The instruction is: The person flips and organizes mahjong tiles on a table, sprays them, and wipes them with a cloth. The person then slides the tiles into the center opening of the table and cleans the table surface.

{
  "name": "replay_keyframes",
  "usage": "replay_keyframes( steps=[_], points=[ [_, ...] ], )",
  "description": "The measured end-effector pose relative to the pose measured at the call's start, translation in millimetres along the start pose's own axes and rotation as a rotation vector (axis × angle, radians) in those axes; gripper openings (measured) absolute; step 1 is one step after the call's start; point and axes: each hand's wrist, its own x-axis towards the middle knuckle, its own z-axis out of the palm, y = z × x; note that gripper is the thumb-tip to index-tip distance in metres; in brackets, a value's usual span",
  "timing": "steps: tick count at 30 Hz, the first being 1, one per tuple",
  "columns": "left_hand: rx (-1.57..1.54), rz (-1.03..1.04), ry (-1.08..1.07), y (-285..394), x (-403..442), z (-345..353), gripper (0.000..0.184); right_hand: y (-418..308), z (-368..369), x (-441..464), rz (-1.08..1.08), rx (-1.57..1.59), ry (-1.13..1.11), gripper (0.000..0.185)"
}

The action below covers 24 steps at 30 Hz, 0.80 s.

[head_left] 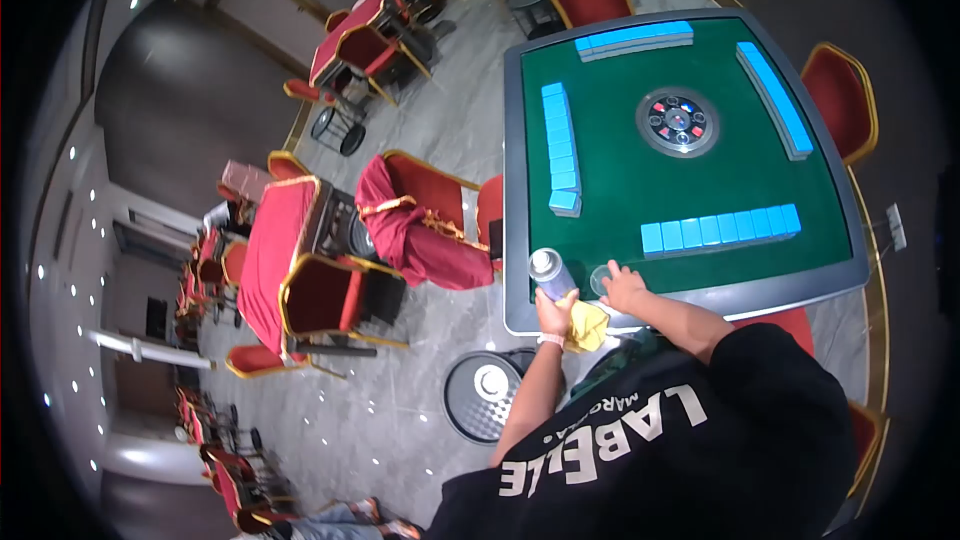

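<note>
My left hand [553, 312] is wrapped round a spray can [547, 266] with a white top, held at the near left corner of the mahjong table [610, 185]. A crumpled yellow cloth [587, 326] hangs at the same hand, against the palm side. Just to the right, my right hand [626, 289] has its fingers at the edge of a clear round cap [600, 280] over the green felt. Beyond it, a row of blue-backed mahjong tiles [720, 230] lies along the near side.
More tile rows line the left side [560, 145], far side [635, 37] and right side [775, 100]. A round control panel [678, 121] sits mid-table. Left of the table are a draped red chair [415, 220] and a black round tray stand [482, 397]. Someone's legs [345, 520] show bottom left.
</note>
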Motion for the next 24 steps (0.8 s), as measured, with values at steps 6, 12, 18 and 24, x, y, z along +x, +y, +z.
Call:
replay_keyframes(
  steps=[6,12,18,24],
  points=[
    [-0.058,0.010,-0.059,-20,6,4,0.068,5,9,1,-0.014,0.075,0.076,0.053],
    [0.003,-0.001,-0.116,-25,15,0,0.072,8,3,13,0.136,0.155,0.015,0.064],
    [0.063,-0.048,-0.112,0,8,-7,0.074,6,-1,13,0.093,0.100,0.007,0.061],
    [-0.006,-0.027,-0.144,-10,12,-8,0.073,0,0,14,0.079,0.013,0.040,0.056]
  ],
)
